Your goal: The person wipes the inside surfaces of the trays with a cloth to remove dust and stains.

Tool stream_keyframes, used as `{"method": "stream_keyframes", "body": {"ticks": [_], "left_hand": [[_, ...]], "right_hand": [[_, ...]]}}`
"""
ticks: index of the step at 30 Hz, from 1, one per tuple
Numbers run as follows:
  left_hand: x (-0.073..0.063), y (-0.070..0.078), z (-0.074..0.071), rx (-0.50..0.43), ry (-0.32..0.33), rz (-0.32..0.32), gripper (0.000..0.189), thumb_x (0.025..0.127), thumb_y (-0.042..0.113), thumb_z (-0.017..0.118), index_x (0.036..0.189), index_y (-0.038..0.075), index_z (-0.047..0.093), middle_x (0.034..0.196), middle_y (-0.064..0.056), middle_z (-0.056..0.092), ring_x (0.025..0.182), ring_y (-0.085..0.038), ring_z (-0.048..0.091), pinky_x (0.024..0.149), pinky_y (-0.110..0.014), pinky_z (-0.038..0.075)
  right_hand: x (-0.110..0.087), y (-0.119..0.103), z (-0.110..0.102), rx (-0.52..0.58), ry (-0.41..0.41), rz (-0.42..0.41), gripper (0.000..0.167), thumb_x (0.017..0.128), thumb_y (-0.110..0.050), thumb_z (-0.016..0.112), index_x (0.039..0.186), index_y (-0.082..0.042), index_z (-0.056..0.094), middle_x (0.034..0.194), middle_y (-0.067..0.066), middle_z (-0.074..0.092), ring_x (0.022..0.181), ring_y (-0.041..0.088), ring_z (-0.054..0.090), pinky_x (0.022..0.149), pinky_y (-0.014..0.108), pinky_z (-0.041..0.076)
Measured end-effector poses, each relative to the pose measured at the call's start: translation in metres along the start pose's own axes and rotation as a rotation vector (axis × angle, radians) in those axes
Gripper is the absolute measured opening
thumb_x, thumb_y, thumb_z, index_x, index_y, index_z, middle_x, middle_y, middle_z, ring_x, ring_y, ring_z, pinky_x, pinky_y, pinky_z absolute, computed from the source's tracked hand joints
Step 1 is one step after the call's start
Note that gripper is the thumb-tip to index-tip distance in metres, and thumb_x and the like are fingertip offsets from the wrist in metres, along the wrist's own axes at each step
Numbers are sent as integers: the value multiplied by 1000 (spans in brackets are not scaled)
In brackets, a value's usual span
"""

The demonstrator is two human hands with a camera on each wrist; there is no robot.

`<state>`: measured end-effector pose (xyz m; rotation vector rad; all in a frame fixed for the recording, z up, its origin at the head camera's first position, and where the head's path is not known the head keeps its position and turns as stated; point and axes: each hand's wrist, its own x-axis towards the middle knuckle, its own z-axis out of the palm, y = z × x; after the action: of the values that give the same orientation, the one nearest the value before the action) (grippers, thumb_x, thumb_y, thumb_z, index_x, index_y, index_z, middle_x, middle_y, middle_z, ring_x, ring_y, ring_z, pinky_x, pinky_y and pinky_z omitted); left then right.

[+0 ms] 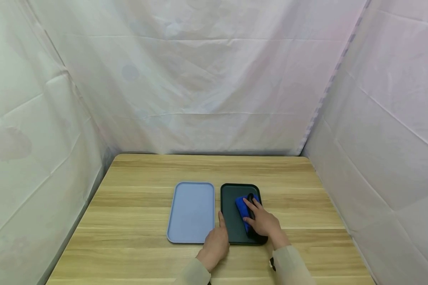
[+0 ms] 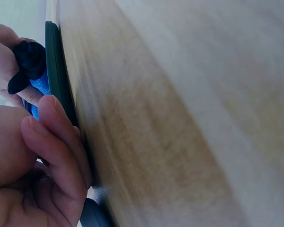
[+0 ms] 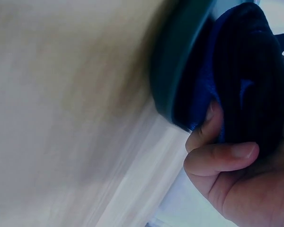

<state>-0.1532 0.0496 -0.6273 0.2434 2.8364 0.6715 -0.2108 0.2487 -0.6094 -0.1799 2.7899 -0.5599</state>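
Note:
On the dark green tray, my right hand holds a blue cloth item with a black upper part, fingers spread over its top. In the right wrist view, the thumb and a finger curl around the bundle close to the tray's rim. My left hand is at that tray's near left corner. Its index finger lies straight along the left rim, while the other fingers curl at the tray's edge in the left wrist view.
A light blue tray lies just left of the dark green one, with a narrow gap between them. Both rest on a wood-grain table. White fabric walls stand behind the table and on both sides.

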Motion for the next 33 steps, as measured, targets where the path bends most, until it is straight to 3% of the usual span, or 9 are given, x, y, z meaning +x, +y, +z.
{"method": "stream_keyframes", "body": {"ticks": [7, 16, 33], "left_hand": [[1, 0, 0, 15, -4, -2, 95, 88, 6, 77, 161, -9, 18, 60, -7, 58, 45, -13, 50, 46, -29, 46], [1, 1, 0, 11, -23, -15, 95, 89, 6, 76, 162, -8, 17, 59, -6, 57, 45, -13, 50, 47, -30, 45], [-1, 0, 0, 47, 3, 9, 93, 89, 6, 76, 161, -10, 19, 55, -6, 55, 43, -14, 49, 44, -29, 44]], "right_hand": [[7, 0, -6, 5, -28, 12, 72, 101, -40, 66, 164, -35, 31, 172, 16, 24, 116, 46, 68, 77, 55, 57], [18, 0, -11, 7, -48, 16, 72, 102, -40, 65, 165, -33, 29, 172, 17, 22, 135, 52, 53, 92, 63, 53], [29, -5, -8, -6, 2, 56, 72, 103, -38, 64, 165, -33, 28, 171, 19, 22, 124, 50, 62, 80, 57, 56]]}}
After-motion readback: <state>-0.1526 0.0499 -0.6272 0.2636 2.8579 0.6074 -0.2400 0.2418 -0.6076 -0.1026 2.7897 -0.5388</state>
